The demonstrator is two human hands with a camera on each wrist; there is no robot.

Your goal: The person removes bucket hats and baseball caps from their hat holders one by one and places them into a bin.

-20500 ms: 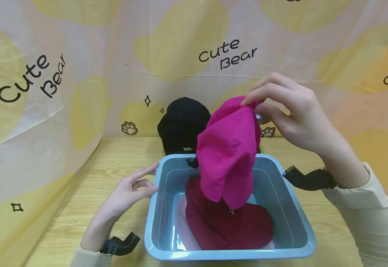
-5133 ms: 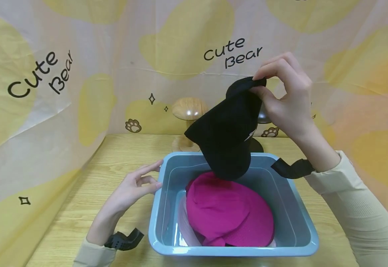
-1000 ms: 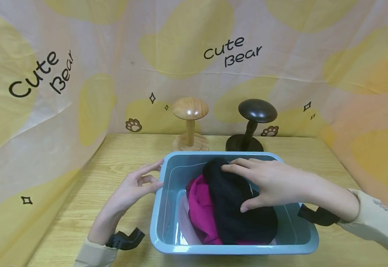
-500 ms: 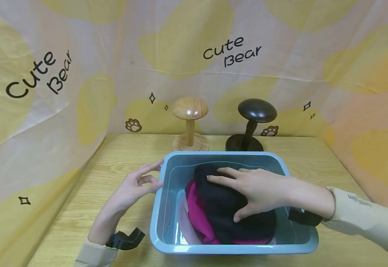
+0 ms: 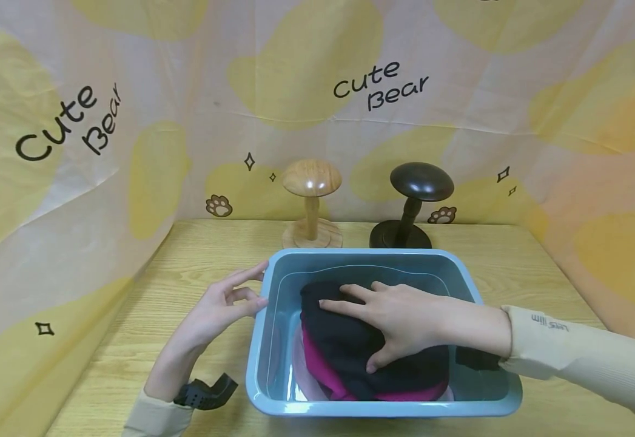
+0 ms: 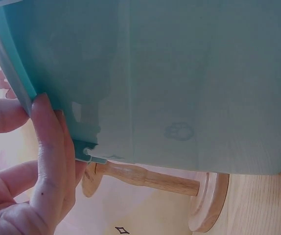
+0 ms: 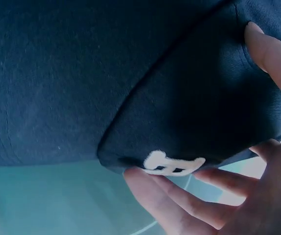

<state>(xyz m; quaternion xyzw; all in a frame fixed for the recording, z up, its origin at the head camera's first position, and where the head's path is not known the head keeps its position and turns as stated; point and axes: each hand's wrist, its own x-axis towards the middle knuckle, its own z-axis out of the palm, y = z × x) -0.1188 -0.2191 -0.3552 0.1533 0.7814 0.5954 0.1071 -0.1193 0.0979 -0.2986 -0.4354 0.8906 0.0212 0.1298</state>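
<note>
Fingers spread, my right hand (image 5: pixel 404 318) rests on a black cap (image 5: pixel 350 352) inside a blue plastic tub (image 5: pixel 383 408). In the right wrist view the fingertips touch the cap's crown, near a white embroidered emblem (image 7: pixel 172 164). Below the black cap show the edges of a magenta cap (image 5: pixel 319 367) and something pale lilac (image 5: pixel 302 370). The dark red cap is hidden. At the tub's left rim is my left hand (image 5: pixel 216 312); its thumb and fingertips touch the rim from outside, the index finger fairly straight.
Behind the tub stand two bare mushroom-shaped hat stands, one light wood (image 5: pixel 312 179) and one dark (image 5: pixel 422 182). The wooden table (image 5: pixel 197 249) meets a patterned cloth backdrop (image 5: pixel 268 79) at the back and left.
The magenta cap, then the black cap, were lowered into the tub; both stands now show bare. Over the last second my right hand moved left and flattened the black cap. Left hand is unmoved.
</note>
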